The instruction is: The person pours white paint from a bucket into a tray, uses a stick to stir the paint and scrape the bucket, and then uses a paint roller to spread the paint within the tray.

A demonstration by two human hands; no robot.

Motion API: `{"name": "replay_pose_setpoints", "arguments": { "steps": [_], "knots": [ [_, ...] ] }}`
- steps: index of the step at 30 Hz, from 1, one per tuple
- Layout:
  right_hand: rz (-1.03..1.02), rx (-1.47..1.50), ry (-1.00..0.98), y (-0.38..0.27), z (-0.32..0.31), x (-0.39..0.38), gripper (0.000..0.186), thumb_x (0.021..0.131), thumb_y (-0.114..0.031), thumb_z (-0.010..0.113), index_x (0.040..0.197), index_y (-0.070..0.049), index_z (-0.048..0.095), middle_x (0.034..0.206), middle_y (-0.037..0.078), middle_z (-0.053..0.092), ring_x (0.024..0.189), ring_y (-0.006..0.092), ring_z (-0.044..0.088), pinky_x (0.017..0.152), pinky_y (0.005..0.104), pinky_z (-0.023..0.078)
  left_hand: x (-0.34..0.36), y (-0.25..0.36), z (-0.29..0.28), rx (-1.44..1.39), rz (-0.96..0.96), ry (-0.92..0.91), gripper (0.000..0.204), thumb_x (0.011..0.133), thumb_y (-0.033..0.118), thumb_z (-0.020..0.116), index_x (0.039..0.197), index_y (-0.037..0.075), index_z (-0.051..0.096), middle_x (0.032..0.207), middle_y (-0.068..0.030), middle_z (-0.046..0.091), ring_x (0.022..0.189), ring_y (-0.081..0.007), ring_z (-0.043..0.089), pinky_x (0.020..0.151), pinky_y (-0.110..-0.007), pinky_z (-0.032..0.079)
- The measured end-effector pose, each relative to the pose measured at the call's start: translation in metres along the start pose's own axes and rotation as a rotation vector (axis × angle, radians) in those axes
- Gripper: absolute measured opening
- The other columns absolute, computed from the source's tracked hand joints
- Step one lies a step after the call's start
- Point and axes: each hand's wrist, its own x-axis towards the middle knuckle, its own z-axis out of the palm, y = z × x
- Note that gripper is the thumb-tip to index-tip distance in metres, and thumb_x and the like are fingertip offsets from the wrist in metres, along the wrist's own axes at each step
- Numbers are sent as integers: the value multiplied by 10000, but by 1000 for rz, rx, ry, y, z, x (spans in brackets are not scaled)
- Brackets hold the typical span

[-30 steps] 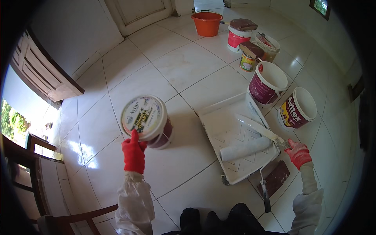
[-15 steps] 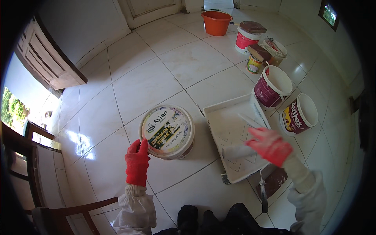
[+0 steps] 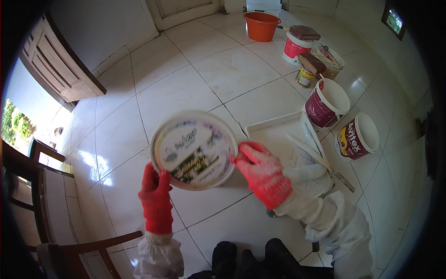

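Both my hands grip the round white lid (image 3: 193, 151) of a paint bucket, which has a printed label. My left hand (image 3: 156, 200), in a red glove, is closed on its lower left rim. My right hand (image 3: 264, 174), also gloved in red with white paint smears, pinches the right edge. The lid hides what lies beneath, so I cannot tell whether the bucket rises with it. Just right of it is a white paint tray (image 3: 274, 125). A paint roller (image 3: 306, 173) rests in the tray, partly behind my right arm. A long pale stick (image 3: 309, 149) lies across the tray's right side.
Two open paint buckets (image 3: 326, 103) (image 3: 357, 137) stand right of the tray. Farther back are a small can (image 3: 304, 78), more buckets (image 3: 296, 49) and an orange basin (image 3: 261, 27). A wooden chair (image 3: 100, 244) is at lower left, an open door (image 3: 62, 60) at far left.
My right hand has moved left from the tray onto the lid's rim. The lid looks larger and closer. The stick now lies across the tray, and the roller sits farther right.
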Motion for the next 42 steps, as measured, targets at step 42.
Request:
{"name": "replay_pose_setpoints", "arguments": {
  "steps": [42],
  "knots": [
    [854, -847, -266, 251, -160, -144, 660, 805, -280, 681, 1388, -141, 404, 1151, 197, 582, 1055, 386, 563, 898, 458, 446, 13, -57, 52, 88, -22, 19, 291, 823, 175, 702, 1006, 3, 553, 778, -51, 615, 601, -110, 542, 549, -278, 465]
  ]
}}
